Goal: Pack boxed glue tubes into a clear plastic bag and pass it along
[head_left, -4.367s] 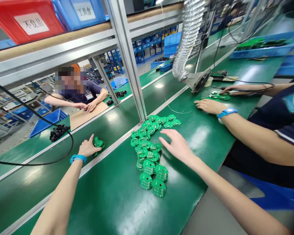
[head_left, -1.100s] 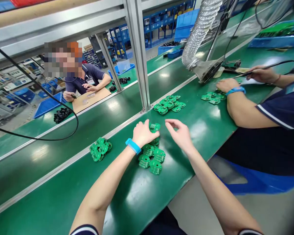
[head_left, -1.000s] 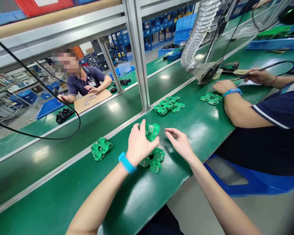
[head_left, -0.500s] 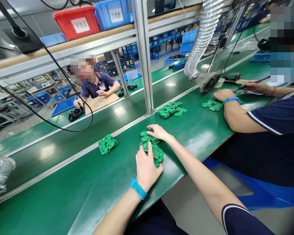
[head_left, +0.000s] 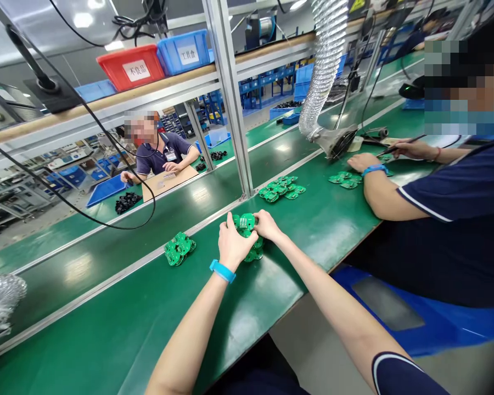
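Several green circuit boards (head_left: 253,253) lie in a heap on the green bench, between and under my hands. My left hand (head_left: 231,244) clasps boards in the heap from the left side, with its index finger along the far edge and the thumb reaching across them. Its other fingers are mostly hidden. A blue band circles that wrist. From the right, my right hand (head_left: 268,226) pinches the edge of a tilted circuit board (head_left: 247,221) at the top of the heap. A smaller stack of circuit boards (head_left: 180,248) sits left of my hands.
Another board pile (head_left: 278,189) lies beyond my right hand by the metal post (head_left: 230,99). A co-worker's hands (head_left: 364,162) work at the right, near more boards (head_left: 346,179) and a flexible duct (head_left: 323,71). Opposite sits another person (head_left: 164,153). A black cable (head_left: 107,224) hangs at left.
My left hand has moved up and away from me along the heap, toward its far end. My right hand now pinches a tilted board there. The heap's near end has drawn inward.
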The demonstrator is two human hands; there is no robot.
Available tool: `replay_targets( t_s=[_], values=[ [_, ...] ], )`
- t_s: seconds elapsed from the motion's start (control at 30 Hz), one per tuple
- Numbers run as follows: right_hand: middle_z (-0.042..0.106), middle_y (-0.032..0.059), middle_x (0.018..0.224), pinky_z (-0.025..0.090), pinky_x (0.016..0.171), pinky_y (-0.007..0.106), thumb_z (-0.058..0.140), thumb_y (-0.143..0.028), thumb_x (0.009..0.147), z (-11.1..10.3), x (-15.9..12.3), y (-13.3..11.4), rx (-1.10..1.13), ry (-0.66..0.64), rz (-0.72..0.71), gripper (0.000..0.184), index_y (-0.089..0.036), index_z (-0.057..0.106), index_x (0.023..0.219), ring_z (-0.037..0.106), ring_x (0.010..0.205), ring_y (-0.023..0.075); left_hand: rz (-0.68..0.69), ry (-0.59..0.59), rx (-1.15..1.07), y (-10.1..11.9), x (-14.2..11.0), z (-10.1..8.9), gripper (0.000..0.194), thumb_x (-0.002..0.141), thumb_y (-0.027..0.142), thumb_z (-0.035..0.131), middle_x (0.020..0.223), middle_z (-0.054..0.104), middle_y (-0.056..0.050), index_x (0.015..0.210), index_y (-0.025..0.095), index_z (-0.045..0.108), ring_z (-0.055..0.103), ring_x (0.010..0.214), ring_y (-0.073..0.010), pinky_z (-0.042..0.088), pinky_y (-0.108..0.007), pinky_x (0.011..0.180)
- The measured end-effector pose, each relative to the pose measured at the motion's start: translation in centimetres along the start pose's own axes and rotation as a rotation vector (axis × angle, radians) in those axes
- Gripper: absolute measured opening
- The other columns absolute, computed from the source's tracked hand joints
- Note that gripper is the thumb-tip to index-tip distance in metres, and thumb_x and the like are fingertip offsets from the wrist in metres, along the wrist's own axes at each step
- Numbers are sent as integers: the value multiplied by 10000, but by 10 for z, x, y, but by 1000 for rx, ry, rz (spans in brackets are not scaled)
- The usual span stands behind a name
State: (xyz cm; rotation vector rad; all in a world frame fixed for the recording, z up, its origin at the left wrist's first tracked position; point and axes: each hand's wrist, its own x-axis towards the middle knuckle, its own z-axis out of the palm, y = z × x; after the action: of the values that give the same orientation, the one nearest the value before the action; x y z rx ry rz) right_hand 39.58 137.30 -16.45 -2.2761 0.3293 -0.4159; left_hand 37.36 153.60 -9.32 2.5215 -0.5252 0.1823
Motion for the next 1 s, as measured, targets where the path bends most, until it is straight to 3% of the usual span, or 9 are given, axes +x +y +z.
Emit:
replay_targets(
  t_s=[0.1,0.2,0.33,0.43,0.57,0.67,0.77,0.9,1.0],
  values=[
    [652,43,761,418,687,279,610,-264,797,4,-8,0,140,41,48,179,-161,754,821,559,747,187,59,27,16,-4,-6,9,969,746,515,674,1329,512,-188,1553,176,259,557,1212,-350,474,-408,948],
    [675,33,695,446,655,276,494,-397,895,12,-19,2,261,81,94,360,-163,742,780,595,721,193,118,-41,67,-13,-11,18,942,756,491,662,1346,494,-198,1545,144,283,539,1232,-350,451,-416,985],
    [750,79,846,505,731,289,354,-533,969,12,-28,4,342,95,145,559,-157,745,834,671,808,208,147,-204,127,-26,-9,23,995,741,604,668,1436,427,-208,1556,177,290,486,1295,-390,415,-460,1025],
    [762,110,997,517,816,292,214,-511,1018,2,-34,2,332,68,182,637,-158,743,975,701,906,203,162,-321,154,-31,-6,18,1135,665,730,689,1516,350,-197,1583,248,226,449,1329,-426,416,-468,1012],
    [737,188,1080,459,964,405,395,-517,983,-8,-43,-10,193,30,229,509,-138,733,1021,668,1060,302,176,-406,236,-32,-5,10,1183,640,721,708,1399,467,-190,1597,292,162,524,1233,-423,451,-450,931],
    [691,276,1139,394,1022,485,518,-526,927,-7,-47,-22,100,25,256,510,-77,709,1076,609,1156,387,194,-390,261,-32,-6,10,1156,654,675,714,1276,538,-172,1595,275,174,564,1146,-398,463,-432,887],
    [686,291,1123,399,1008,464,565,-547,894,-7,-44,-25,80,18,278,525,-61,713,1028,595,1172,395,214,-319,232,-35,-11,15,1119,670,630,722,1250,544,-162,1585,245,207,562,1119,-374,461,-422,890],
    [731,177,873,483,808,366,538,-675,858,-8,-37,-17,172,1,296,580,-126,723,836,678,919,314,244,-193,153,-43,-22,22,1102,679,569,744,1258,528,-154,1583,234,211,535,1125,-357,463,-441,927],
    [684,83,675,469,637,310,452,-720,870,-5,-35,-10,288,38,279,639,-146,710,762,646,680,229,306,-100,76,-49,-29,27,1113,681,506,770,1311,490,-142,1591,263,177,497,1178,-348,461,-453,967]
  ],
)
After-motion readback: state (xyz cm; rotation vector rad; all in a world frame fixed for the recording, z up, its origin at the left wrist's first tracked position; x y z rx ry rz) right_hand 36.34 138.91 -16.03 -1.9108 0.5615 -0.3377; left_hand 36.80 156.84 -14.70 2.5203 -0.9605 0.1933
